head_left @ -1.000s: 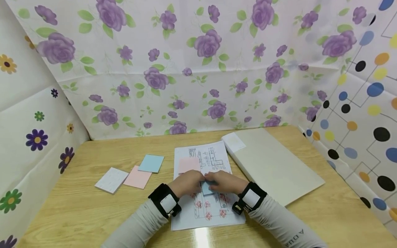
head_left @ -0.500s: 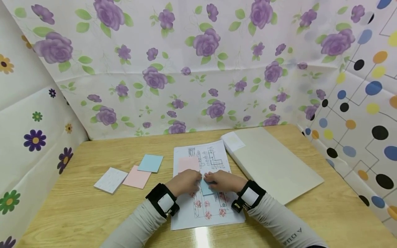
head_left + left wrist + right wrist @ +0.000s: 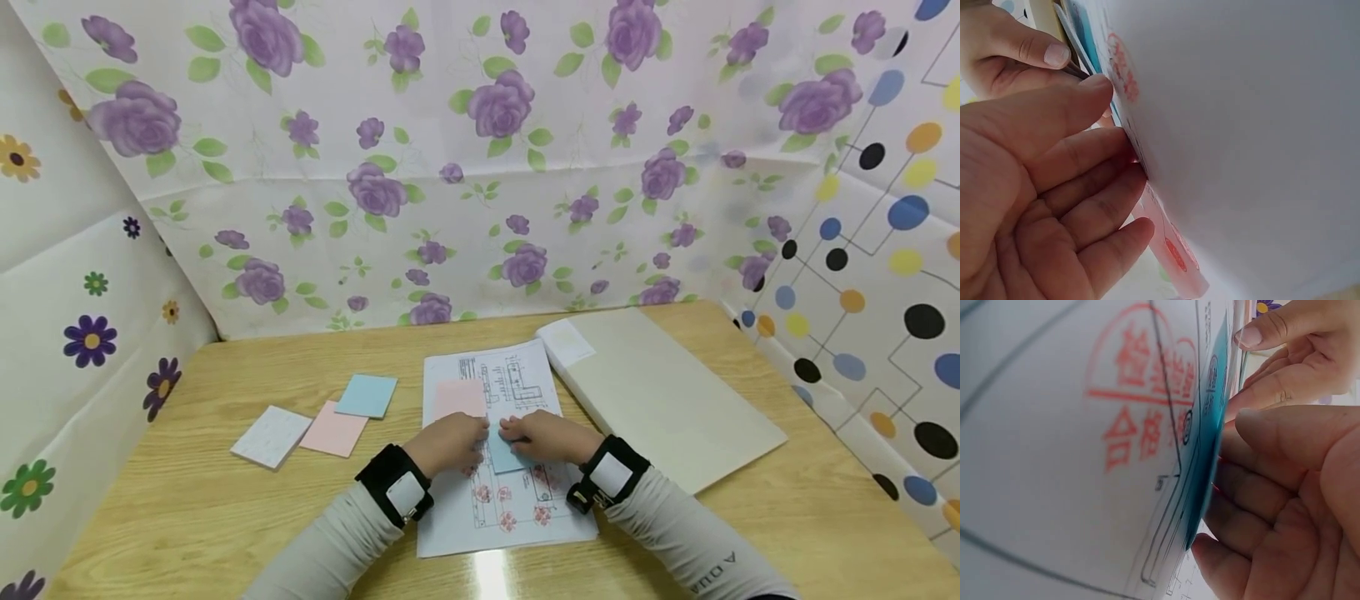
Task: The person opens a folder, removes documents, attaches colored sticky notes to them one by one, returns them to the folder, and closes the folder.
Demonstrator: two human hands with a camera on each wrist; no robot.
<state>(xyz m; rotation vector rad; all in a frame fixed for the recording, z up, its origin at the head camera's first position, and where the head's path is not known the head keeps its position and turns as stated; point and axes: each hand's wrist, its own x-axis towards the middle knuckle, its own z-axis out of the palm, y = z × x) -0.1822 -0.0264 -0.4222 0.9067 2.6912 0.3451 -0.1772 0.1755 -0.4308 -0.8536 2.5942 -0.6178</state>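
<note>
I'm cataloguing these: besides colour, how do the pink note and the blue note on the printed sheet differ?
The pink note lies higher and further left in the head view than the blue note. There, the right hand overlaps the blue note, not the pink note. Both lie on the printed sheet.

Setting: a small desk bay screened off with cloth, its wood-grain table (image 3: 165, 517) enclosed by a purple-rose curtain (image 3: 450, 200) at the back, a daisy-print cloth (image 3: 52, 242) at left and a dotted cloth (image 3: 870, 283) at right. Contents are office type: printed sheets (image 3: 450, 533) bearing line drawings and red stamps, coloured note pads (image 3: 333, 429), and a large pale folder (image 3: 675, 408). Kind of room beyond the cloths: cannot tell.
</note>
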